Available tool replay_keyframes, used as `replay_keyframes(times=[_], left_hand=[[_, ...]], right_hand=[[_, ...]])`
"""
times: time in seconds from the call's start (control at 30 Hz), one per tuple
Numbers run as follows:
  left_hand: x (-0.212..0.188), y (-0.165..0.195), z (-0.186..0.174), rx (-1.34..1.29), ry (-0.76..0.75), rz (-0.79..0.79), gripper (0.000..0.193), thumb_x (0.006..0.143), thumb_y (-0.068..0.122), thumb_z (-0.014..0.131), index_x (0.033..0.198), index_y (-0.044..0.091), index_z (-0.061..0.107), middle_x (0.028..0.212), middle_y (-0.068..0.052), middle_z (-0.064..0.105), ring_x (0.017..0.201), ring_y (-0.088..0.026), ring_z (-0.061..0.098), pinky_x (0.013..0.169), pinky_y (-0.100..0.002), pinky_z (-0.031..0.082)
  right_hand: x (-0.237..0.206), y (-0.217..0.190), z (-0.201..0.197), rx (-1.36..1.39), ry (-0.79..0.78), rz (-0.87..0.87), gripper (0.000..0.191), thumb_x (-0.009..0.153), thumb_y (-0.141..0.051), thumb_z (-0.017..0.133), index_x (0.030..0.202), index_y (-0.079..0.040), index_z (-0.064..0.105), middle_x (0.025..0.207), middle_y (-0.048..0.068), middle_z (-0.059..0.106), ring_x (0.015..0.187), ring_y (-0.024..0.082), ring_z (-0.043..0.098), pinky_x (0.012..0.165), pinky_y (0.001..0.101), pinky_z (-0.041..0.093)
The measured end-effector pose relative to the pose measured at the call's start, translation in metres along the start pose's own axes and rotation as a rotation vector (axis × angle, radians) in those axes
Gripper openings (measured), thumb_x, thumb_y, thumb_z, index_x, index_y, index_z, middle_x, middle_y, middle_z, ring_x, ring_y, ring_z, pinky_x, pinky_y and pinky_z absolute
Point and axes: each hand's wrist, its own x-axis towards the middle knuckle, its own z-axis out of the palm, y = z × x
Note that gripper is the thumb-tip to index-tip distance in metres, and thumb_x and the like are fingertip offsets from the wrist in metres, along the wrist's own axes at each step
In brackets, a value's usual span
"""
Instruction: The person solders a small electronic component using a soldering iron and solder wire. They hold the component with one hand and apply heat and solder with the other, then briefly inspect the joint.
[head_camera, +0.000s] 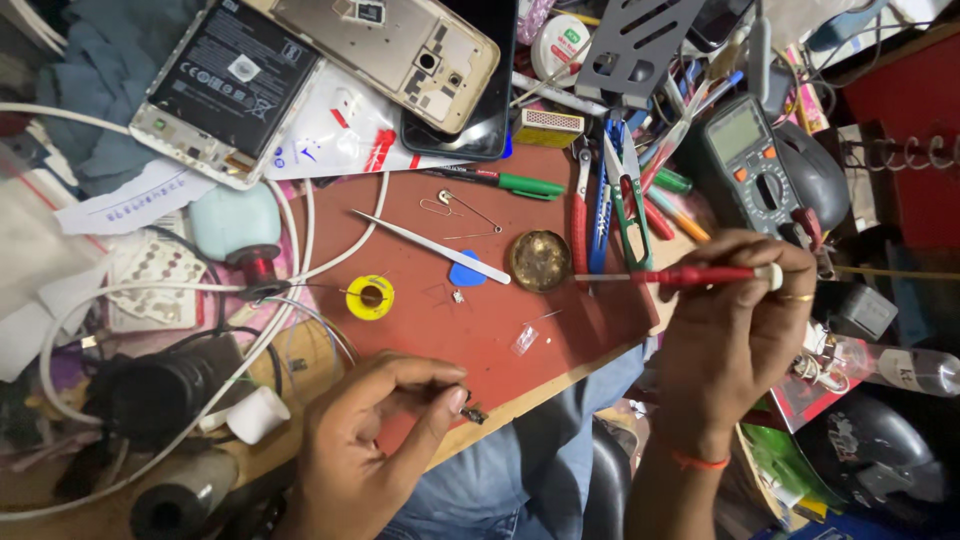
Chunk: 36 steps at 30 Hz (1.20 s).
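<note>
The left hand (370, 440) is pinching a tiny dark electronic part (474, 413) between the tips of its thumb and forefinger, fingers (452, 398) closed together on it just past the near edge of the red-topped wooden table (480, 330). The right hand (735, 320) is clamping its fingers (765, 262) around a slim red-handled metal-tipped probe (690, 275), its tip pointing toward a round brass tin (539, 260). Beyond the left fingers are lying a small yellow solder spool (370, 297), a blue plastic pick (466, 271) and steel tweezers (430, 246).
</note>
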Motion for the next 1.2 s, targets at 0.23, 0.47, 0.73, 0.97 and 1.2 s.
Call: replay_keyframes(times=[0.23,0.47,0.73,0.97,1.2], left_hand=[[0.0,-0.007,0.0,0.101,0.016,-0.003,0.016,0.086,-0.002,0.076,0.102,-0.002,0.075,0.096,-0.009,0.076,0.088,-0.013,0.076,0.079,-0.026,0.061],[0.002,-0.014,-0.003,0.115,0.007,0.011,0.021,0.084,-0.002,0.077,0.105,0.001,0.078,0.092,-0.008,0.077,0.084,-0.013,0.08,0.075,-0.026,0.065],[0.002,-0.019,-0.004,0.115,-0.011,-0.004,0.025,0.082,-0.002,0.079,0.107,0.002,0.078,0.092,-0.007,0.078,0.085,-0.013,0.08,0.075,-0.026,0.064],[0.0,-0.018,-0.001,0.112,0.019,-0.011,0.026,0.081,-0.002,0.079,0.106,0.002,0.079,0.092,-0.008,0.079,0.085,-0.014,0.08,0.075,-0.027,0.064],[0.002,-0.017,-0.001,0.11,0.012,-0.013,0.026,0.081,-0.001,0.08,0.106,0.002,0.078,0.092,-0.008,0.078,0.085,-0.013,0.081,0.075,-0.027,0.065]], right_hand=[[-0.008,0.01,0.022,-0.171,-0.041,0.073,0.04,0.112,-0.006,0.063,0.136,-0.009,0.031,0.106,0.023,0.067,0.086,0.022,0.068,0.08,0.0322,0.059],[-0.017,0.022,0.03,-0.552,-0.055,0.017,0.055,0.104,0.01,0.064,0.139,-0.01,0.026,0.114,0.023,0.067,0.103,0.023,0.071,0.083,0.0317,0.063],[-0.019,0.036,0.025,-0.473,-0.114,-0.061,0.051,0.107,0.013,0.063,0.129,-0.01,0.023,0.117,0.026,0.065,0.104,0.024,0.072,0.094,0.0309,0.062],[-0.018,0.035,0.026,-0.522,-0.102,-0.035,0.052,0.104,0.014,0.064,0.126,-0.01,0.023,0.116,0.027,0.063,0.105,0.025,0.071,0.09,0.0292,0.061],[-0.017,0.034,0.026,-0.542,-0.092,-0.025,0.052,0.104,0.013,0.064,0.125,-0.01,0.022,0.116,0.027,0.065,0.103,0.024,0.072,0.091,0.0292,0.062]])
